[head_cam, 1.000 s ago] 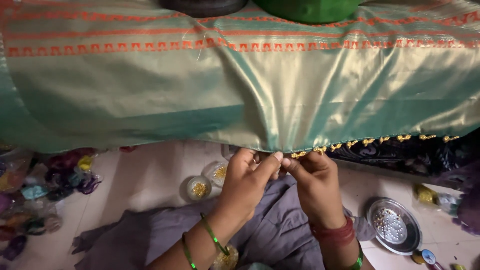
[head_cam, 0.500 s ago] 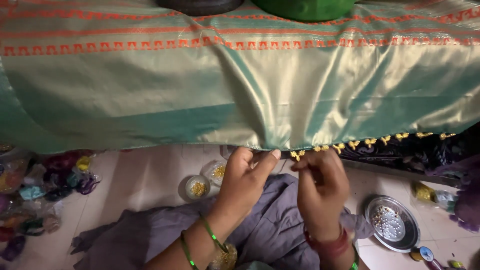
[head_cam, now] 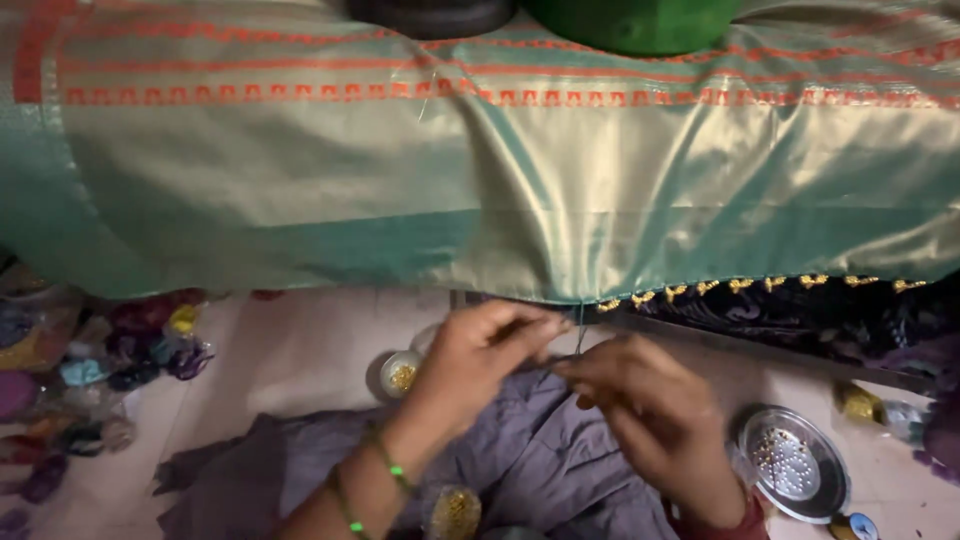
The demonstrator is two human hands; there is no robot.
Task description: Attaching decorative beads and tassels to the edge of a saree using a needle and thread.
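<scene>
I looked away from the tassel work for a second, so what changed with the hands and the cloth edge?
Both hands dropped from the hem of the green silk cloth: the left hand and right hand now meet lower, drawing a thin thread down from the edge. The cloth, steel plate and bead pots stayed put.

A glossy, silk-like woven cloth point(head_cam: 480, 190) in pale green and gold is seen, with a smooth sheen, orange woven bands and small golden thread tassels point(head_cam: 740, 287) along its hem; the thin thread point(head_cam: 578, 338) below that hem is pinched by both hands. A matt, soft grey-purple cloth point(head_cam: 520, 460) with many folds is spread under the hands, and a round metal plate point(head_cam: 795, 475) with a bright, polished rim is placed on the pale, smooth floor point(head_cam: 300, 350). Green bangles point(head_cam: 390, 465) of shiny plastic or glass are worn on the left wrist, and small clear containers point(head_cam: 400, 372) of golden beads look glossy.
</scene>
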